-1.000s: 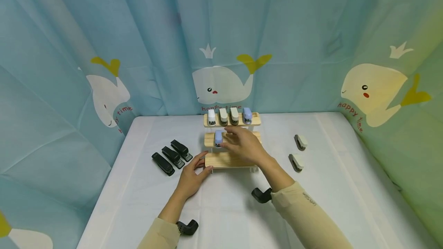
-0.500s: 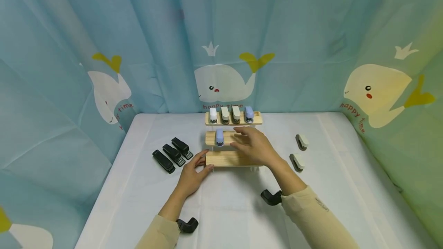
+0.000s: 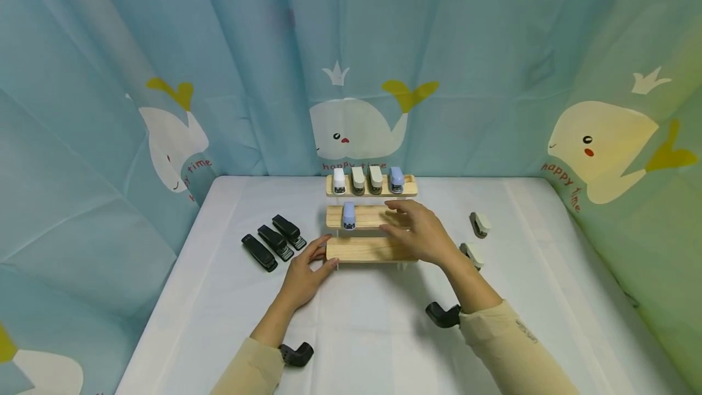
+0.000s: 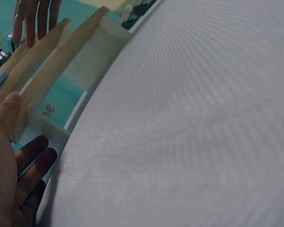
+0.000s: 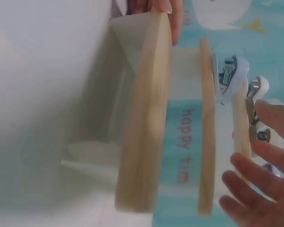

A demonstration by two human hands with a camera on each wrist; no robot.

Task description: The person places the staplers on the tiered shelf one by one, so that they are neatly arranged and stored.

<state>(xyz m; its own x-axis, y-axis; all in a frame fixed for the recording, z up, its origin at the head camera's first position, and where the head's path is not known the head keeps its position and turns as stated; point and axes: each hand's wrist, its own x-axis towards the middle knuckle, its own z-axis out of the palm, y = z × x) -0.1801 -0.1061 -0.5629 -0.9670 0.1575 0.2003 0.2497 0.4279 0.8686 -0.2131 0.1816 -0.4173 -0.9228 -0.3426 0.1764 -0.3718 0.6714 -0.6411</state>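
Observation:
A three-tier wooden display rack (image 3: 373, 250) stands on the table. My left hand (image 3: 303, 278) grips the left end of its lowest tier, with the thumb on the board and fingers beside the white side support. On the middle tier, toward the left, sits a blue mini stapler (image 3: 348, 216). My right hand (image 3: 421, 231) hovers at that tier's right end, its fingers spread and holding nothing. Along the top tier stand a white stapler (image 3: 339, 181), two cream staplers (image 3: 358, 181) and another blue stapler (image 3: 397, 180). The right wrist view shows the rack edge-on beside my right-hand fingers (image 5: 251, 175).
Three black staplers (image 3: 272, 242) lie left of the rack. At the right are two cream-and-grey staplers (image 3: 480, 225), the nearer one partly hidden by my right forearm. A whale-print curtain (image 3: 247, 66) hangs behind the white-covered table (image 3: 362, 334).
My right hand has drawn away from the blue stapler on the middle tier and moved right. The stapler stays there. My left hand keeps its grip on the rack.

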